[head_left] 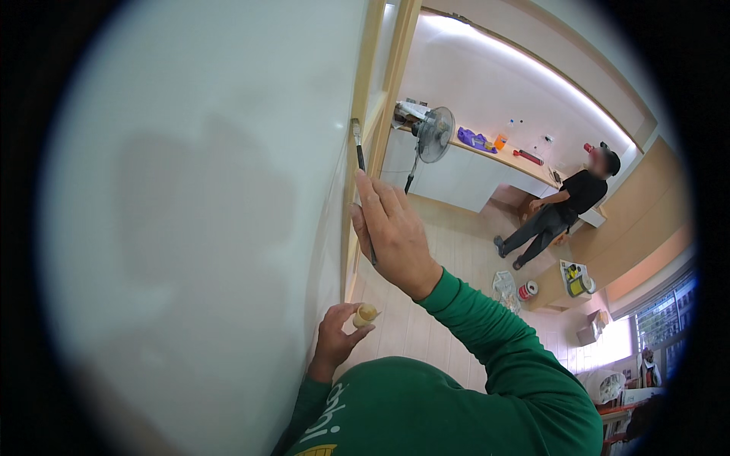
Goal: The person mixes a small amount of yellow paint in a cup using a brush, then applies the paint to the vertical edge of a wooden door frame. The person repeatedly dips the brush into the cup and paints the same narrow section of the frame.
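My right hand (395, 232) is raised in front of me, its fingers closed on the dark handle of a slim paintbrush (360, 156). The pale bristles of the brush meet the edge of a light wooden frame (363, 83) beside the white wall. Lower down, my left hand (334, 334) grips a small round cup (365, 315) between thumb and fingers. Something yellowish-tan shows inside the cup. Both my arms wear green sleeves.
A large white wall panel (198, 228) fills the left. Beyond the frame stand a fan (435, 135) and a long counter (487, 156) carrying a purple bag and an orange bottle. Another person (582, 194) stands at the right, near a paint can (528, 289) on the floor.
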`<action>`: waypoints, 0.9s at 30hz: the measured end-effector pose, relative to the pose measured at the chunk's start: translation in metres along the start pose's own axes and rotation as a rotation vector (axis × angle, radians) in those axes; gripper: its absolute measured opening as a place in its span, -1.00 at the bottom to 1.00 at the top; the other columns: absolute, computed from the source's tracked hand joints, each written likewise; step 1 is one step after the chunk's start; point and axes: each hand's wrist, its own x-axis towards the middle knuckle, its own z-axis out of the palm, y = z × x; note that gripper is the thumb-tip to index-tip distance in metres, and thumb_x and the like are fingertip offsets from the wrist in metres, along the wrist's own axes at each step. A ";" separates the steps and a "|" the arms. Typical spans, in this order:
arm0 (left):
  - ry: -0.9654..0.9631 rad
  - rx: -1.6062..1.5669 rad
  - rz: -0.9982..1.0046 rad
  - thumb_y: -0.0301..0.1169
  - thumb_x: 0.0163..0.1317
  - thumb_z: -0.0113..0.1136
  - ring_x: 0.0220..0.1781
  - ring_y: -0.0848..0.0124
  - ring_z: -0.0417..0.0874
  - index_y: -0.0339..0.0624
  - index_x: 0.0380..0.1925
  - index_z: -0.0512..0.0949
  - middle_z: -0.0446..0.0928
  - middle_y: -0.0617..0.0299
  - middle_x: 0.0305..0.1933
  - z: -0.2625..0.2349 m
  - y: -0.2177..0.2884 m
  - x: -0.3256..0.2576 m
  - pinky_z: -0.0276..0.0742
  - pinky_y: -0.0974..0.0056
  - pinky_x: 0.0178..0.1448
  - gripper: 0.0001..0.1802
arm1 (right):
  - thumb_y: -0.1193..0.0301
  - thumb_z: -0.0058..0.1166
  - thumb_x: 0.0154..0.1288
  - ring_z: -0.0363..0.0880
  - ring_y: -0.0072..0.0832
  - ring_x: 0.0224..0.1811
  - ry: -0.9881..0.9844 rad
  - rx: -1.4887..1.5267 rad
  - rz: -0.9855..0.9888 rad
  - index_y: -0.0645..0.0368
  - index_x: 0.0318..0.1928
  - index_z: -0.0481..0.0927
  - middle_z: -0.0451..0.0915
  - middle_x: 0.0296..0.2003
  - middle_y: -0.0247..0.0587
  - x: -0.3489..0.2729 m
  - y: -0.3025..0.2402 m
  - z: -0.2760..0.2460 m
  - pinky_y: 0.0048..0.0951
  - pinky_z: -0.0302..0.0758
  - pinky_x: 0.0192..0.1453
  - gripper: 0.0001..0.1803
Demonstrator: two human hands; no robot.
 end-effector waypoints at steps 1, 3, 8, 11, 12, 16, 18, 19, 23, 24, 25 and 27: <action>0.005 -0.002 0.005 -0.21 0.16 0.70 0.24 0.04 0.71 -0.26 0.11 0.72 0.72 -0.04 0.14 0.000 -0.002 0.000 0.60 0.04 0.39 -0.42 | 0.49 0.24 0.52 0.64 0.03 0.08 -0.011 0.005 0.008 0.50 0.41 0.46 0.61 0.09 0.19 -0.002 -0.001 0.000 -0.11 0.65 0.13 -0.44; 0.012 -0.007 0.014 -0.21 0.16 0.70 0.24 0.04 0.71 -0.26 0.11 0.72 0.72 -0.04 0.14 0.001 -0.004 0.000 0.60 0.03 0.39 -0.42 | 0.49 0.24 0.52 0.64 0.03 0.08 -0.033 0.013 0.027 0.50 0.41 0.46 0.61 0.09 0.19 -0.006 -0.002 0.001 -0.10 0.65 0.13 -0.44; 0.009 -0.005 0.005 -0.21 0.16 0.70 0.24 0.06 0.70 -0.26 0.10 0.72 0.73 -0.03 0.14 0.001 -0.002 0.002 0.60 0.03 0.39 -0.42 | 0.48 0.25 0.52 0.64 0.03 0.06 -0.051 0.007 0.033 0.50 0.42 0.46 0.61 0.09 0.19 -0.016 0.000 0.006 -0.11 0.64 0.13 -0.43; 0.014 -0.007 0.001 -0.22 0.15 0.70 0.24 0.07 0.70 -0.25 0.10 0.73 0.73 -0.02 0.14 0.002 -0.005 0.000 0.60 0.04 0.38 -0.43 | 0.45 0.27 0.50 0.63 -0.01 0.02 -0.054 -0.010 0.024 0.50 0.40 0.47 0.61 0.04 0.14 -0.021 -0.001 0.008 -0.14 0.63 0.10 -0.43; 0.013 -0.006 -0.002 -0.22 0.15 0.70 0.24 0.07 0.70 -0.25 0.10 0.73 0.73 -0.02 0.14 0.002 -0.006 0.000 0.61 0.05 0.38 -0.43 | 0.44 0.28 0.50 0.62 -0.04 0.01 -0.054 -0.018 0.021 0.50 0.38 0.47 0.60 0.02 0.11 -0.022 -0.002 0.008 -0.16 0.63 0.08 -0.43; 0.010 0.003 -0.013 -0.23 0.15 0.70 0.25 0.08 0.69 -0.22 0.12 0.73 0.73 0.00 0.14 0.001 -0.004 -0.001 0.60 0.05 0.38 -0.43 | 0.47 0.25 0.52 0.63 0.01 0.01 -0.096 0.026 0.042 0.49 0.43 0.44 0.61 0.05 0.15 -0.034 -0.003 0.011 -0.13 0.63 0.09 -0.42; 0.008 -0.003 -0.023 -0.23 0.15 0.68 0.26 0.08 0.67 -0.16 0.16 0.73 0.73 0.05 0.14 0.001 -0.003 -0.001 0.60 0.03 0.39 -0.42 | 0.46 0.25 0.52 0.63 0.01 0.00 -0.106 0.029 0.046 0.49 0.43 0.44 0.61 0.04 0.15 -0.041 -0.003 0.012 -0.12 0.63 0.08 -0.42; 0.007 -0.011 -0.027 -0.23 0.15 0.68 0.26 0.08 0.67 -0.16 0.16 0.73 0.73 0.05 0.14 0.001 -0.002 -0.001 0.60 0.03 0.39 -0.42 | 0.45 0.26 0.52 0.63 0.00 0.01 -0.132 0.031 0.061 0.50 0.42 0.45 0.61 0.04 0.14 -0.046 -0.004 0.011 -0.12 0.63 0.10 -0.42; 0.009 -0.026 -0.026 -0.23 0.15 0.70 0.25 0.08 0.69 -0.21 0.13 0.73 0.73 0.01 0.15 0.002 -0.002 -0.001 0.60 0.05 0.38 -0.43 | 0.46 0.27 0.51 0.63 0.00 0.01 -0.156 0.060 0.065 0.51 0.43 0.44 0.61 0.04 0.14 -0.054 -0.006 0.006 -0.12 0.63 0.10 -0.40; 0.010 -0.026 -0.021 -0.23 0.15 0.71 0.24 0.08 0.70 -0.25 0.11 0.73 0.73 0.00 0.15 0.003 -0.002 -0.001 0.61 0.06 0.38 -0.43 | 0.48 0.26 0.51 0.63 0.01 0.00 -0.142 0.071 0.053 0.51 0.45 0.43 0.61 0.03 0.14 -0.053 -0.007 0.004 -0.12 0.64 0.08 -0.39; 0.011 -0.023 -0.019 -0.23 0.15 0.71 0.24 0.08 0.70 -0.24 0.11 0.73 0.73 0.00 0.15 0.002 -0.003 0.000 0.61 0.06 0.38 -0.43 | 0.49 0.26 0.51 0.63 0.01 0.00 -0.099 0.060 0.029 0.51 0.45 0.43 0.61 0.04 0.15 -0.046 -0.008 0.002 -0.11 0.64 0.08 -0.39; 0.002 -0.016 -0.017 -0.23 0.16 0.70 0.23 0.07 0.70 -0.24 0.10 0.73 0.73 0.00 0.16 0.000 -0.004 0.000 0.61 0.06 0.38 -0.44 | 0.50 0.26 0.50 0.63 0.02 0.02 -0.014 0.037 -0.008 0.51 0.45 0.42 0.61 0.04 0.16 -0.026 -0.006 -0.001 -0.11 0.64 0.09 -0.39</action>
